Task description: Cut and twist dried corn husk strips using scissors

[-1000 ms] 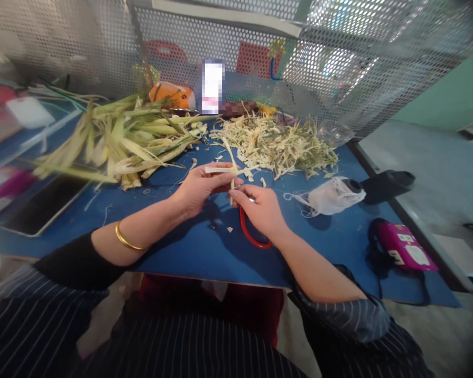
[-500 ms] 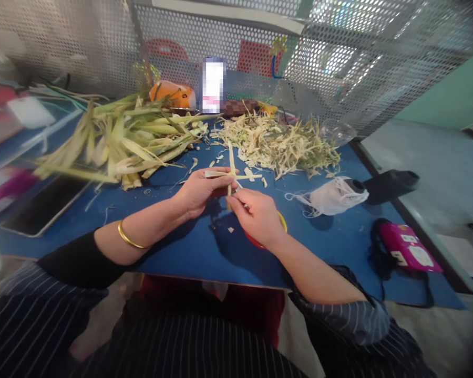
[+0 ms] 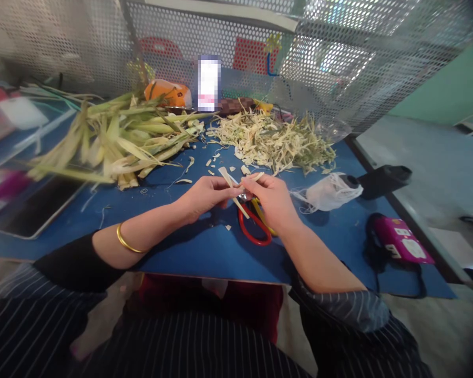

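Crossed pale strips of corn husk (image 3: 225, 176) are pinched between both hands above the middle of the blue table. My left hand (image 3: 205, 200) grips them from the left, thumb on top and fingers behind. From the right, the thumb and fingertips of my right hand (image 3: 275, 202) close on the strips near the crossing. One strip end slants down toward me. Below the hands lie scissors (image 3: 256, 242) with one red and one yellow handle, partly covered by my right hand and the strips.
Long corn husks (image 3: 114, 139) are heaped at the back left, and a pile of shredded husk (image 3: 276, 142) lies behind my hands. On the right are a white thread spool (image 3: 333, 191), a black cone (image 3: 386, 181) and a magenta box (image 3: 404, 241). A phone (image 3: 208, 84) stands upright at the back.
The husk strips have turned, and one end now slants toward me. My right hand has moved up and round to the right side of them, uncovering the scissors.
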`<state>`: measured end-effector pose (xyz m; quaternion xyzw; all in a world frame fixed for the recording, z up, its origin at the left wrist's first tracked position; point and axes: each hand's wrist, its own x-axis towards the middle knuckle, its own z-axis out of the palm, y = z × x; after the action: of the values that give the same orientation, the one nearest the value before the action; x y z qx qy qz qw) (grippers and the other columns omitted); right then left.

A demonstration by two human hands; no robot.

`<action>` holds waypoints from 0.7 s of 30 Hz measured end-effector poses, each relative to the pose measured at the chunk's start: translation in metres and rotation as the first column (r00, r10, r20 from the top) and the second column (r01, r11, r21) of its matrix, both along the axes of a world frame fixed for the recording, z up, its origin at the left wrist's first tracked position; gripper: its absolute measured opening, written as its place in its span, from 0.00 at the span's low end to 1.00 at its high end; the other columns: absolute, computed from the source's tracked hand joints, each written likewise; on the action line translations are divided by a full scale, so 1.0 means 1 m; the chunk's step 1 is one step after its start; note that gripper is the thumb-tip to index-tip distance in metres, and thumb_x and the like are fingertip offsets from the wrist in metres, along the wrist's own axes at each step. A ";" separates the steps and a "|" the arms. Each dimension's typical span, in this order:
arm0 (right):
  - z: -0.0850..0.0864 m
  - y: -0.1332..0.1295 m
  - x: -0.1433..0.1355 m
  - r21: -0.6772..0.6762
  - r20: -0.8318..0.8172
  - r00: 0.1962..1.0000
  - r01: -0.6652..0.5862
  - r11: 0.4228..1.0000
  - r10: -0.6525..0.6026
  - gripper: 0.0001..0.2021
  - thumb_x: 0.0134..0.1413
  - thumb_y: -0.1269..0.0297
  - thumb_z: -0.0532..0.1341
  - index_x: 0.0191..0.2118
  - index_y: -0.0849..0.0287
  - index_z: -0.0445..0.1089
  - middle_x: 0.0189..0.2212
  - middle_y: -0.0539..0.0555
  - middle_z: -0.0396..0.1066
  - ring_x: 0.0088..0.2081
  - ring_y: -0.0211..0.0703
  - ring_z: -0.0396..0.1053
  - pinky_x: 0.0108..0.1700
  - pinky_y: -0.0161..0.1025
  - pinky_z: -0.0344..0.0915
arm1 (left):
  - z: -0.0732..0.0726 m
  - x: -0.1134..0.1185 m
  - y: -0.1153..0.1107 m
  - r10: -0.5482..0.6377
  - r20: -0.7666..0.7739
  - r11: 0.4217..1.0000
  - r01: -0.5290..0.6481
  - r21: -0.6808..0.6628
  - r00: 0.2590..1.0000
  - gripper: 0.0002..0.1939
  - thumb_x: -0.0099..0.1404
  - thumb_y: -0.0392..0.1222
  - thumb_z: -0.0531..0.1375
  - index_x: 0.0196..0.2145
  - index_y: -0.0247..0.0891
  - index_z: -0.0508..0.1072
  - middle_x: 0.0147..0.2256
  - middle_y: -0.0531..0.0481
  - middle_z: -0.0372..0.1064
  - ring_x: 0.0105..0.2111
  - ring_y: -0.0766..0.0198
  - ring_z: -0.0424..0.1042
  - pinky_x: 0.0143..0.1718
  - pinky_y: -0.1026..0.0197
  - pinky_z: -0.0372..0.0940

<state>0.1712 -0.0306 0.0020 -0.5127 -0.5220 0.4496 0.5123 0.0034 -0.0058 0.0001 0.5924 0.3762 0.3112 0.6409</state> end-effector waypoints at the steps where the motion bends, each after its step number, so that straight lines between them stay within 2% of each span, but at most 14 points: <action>1: -0.001 0.000 -0.002 0.018 0.000 1.000 0.027 0.999 -0.027 0.09 0.48 0.59 0.65 0.26 0.59 0.72 0.21 0.48 0.67 0.23 0.33 0.60 0.29 0.35 0.61 | 0.000 0.000 0.000 -0.004 -0.033 0.999 0.006 0.050 0.999 0.12 0.57 0.49 0.64 0.32 0.37 0.79 0.19 0.53 0.65 0.20 0.70 0.60 0.23 0.64 0.56; 4: -0.006 0.000 -0.005 0.041 -0.027 0.994 0.109 0.993 -0.108 0.08 0.46 0.60 0.66 0.25 0.59 0.71 0.19 0.47 0.66 0.22 0.32 0.60 0.27 0.34 0.59 | 0.001 -0.001 0.000 -0.036 -0.084 0.990 0.046 0.130 0.996 0.13 0.57 0.50 0.63 0.29 0.37 0.78 0.19 0.52 0.64 0.20 0.69 0.59 0.23 0.63 0.52; 7: -0.010 0.003 -0.004 0.024 -0.049 0.993 0.112 0.993 -0.110 0.09 0.47 0.59 0.65 0.26 0.60 0.71 0.18 0.46 0.64 0.21 0.32 0.60 0.26 0.34 0.60 | 0.002 -0.003 0.000 -0.052 -0.091 0.990 0.063 0.125 0.995 0.12 0.56 0.50 0.64 0.27 0.37 0.78 0.19 0.52 0.64 0.20 0.69 0.59 0.23 0.63 0.52; 11: -0.007 0.007 0.005 -0.009 0.000 0.996 0.086 0.996 -0.086 0.16 0.50 0.50 0.62 0.31 0.60 0.74 0.24 0.50 0.68 0.24 0.34 0.64 0.30 0.34 0.64 | 0.004 -0.004 0.003 0.011 -0.034 1.000 -0.012 -0.017 0.999 0.15 0.56 0.52 0.63 0.31 0.36 0.78 0.19 0.51 0.65 0.19 0.69 0.60 0.21 0.64 0.52; 13: -0.003 0.008 0.010 -0.043 -0.013 0.995 0.100 0.994 -0.100 0.21 0.51 0.44 0.59 0.33 0.60 0.74 0.27 0.52 0.70 0.26 0.34 0.67 0.31 0.35 0.66 | 0.006 -0.005 0.005 0.057 0.027 0.991 -0.053 -0.121 0.998 0.18 0.57 0.54 0.62 0.31 0.35 0.78 0.20 0.49 0.67 0.19 0.68 0.62 0.21 0.64 0.54; 15: 0.002 0.006 0.012 -0.063 0.000 0.999 0.050 0.997 -0.050 0.24 0.52 0.41 0.57 0.33 0.60 0.73 0.27 0.53 0.70 0.26 0.36 0.68 0.32 0.36 0.67 | 0.007 -0.005 0.007 0.093 0.074 0.979 -0.077 -0.191 0.993 0.18 0.57 0.54 0.62 0.31 0.34 0.78 0.22 0.48 0.69 0.21 0.67 0.65 0.23 0.64 0.59; 18: 0.006 0.000 0.009 -0.018 0.180 0.978 -0.101 0.995 0.103 0.19 0.52 0.46 0.60 0.30 0.59 0.72 0.24 0.51 0.70 0.26 0.38 0.69 0.33 0.37 0.66 | 0.006 -0.005 0.008 0.100 0.116 0.979 -0.077 -0.188 0.988 0.15 0.52 0.49 0.68 0.34 0.35 0.78 0.25 0.48 0.71 0.24 0.67 0.68 0.28 0.64 0.63; 21: 0.004 -0.004 0.006 0.081 0.430 0.897 -0.147 0.986 0.099 0.12 0.53 0.55 0.61 0.27 0.58 0.70 0.21 0.48 0.69 0.24 0.37 0.67 0.31 0.36 0.62 | 0.003 -0.004 0.007 0.093 0.135 0.989 -0.076 -0.126 0.986 0.14 0.50 0.45 0.70 0.33 0.35 0.78 0.26 0.49 0.72 0.25 0.68 0.68 0.29 0.64 0.63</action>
<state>0.1775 -0.0348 0.0060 -0.5348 -0.6765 0.3290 0.3848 -0.0008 0.0009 0.0033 0.5127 0.3731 0.3557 0.6867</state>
